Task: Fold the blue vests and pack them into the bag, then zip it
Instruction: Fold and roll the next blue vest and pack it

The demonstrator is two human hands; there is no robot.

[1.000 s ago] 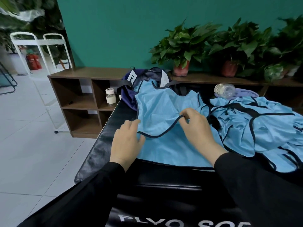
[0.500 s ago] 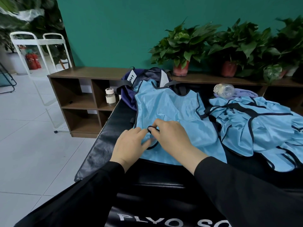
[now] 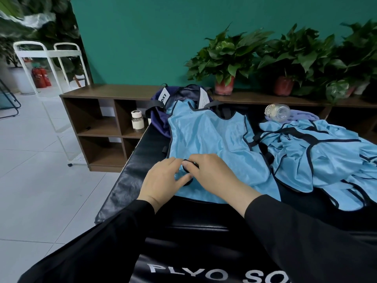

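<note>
- Head view: your left hand point(image 3: 163, 181) and right hand point(image 3: 212, 176) meet at the near left part of the spread blue vest point(image 3: 216, 148), which lies flat on the black padded surface point(image 3: 130, 176).
- Right hand: fingers curled round the dark trim loop point(image 3: 188, 163); it pinches that edge onto the vest body. Left hand: fingers lie fairly straight on the cloth just beside the loop, pressing, not clearly gripping.
- Step in hand, as judged: the fold of the first vest, one side brought across to the other.
- Navy bag point(image 3: 163, 111) sits beyond your hands at the far end of the vest, mouth apparently open. Zip not visible.
- Heap of unfolded vests point(image 3: 318, 156) lies to the right of your right hand, apart from it.
- Next move calls for: line up the trim edges, flatten the fold, then fold again toward the bag. Thin slick-looking cloth may slip; hold it down while you do.
</note>
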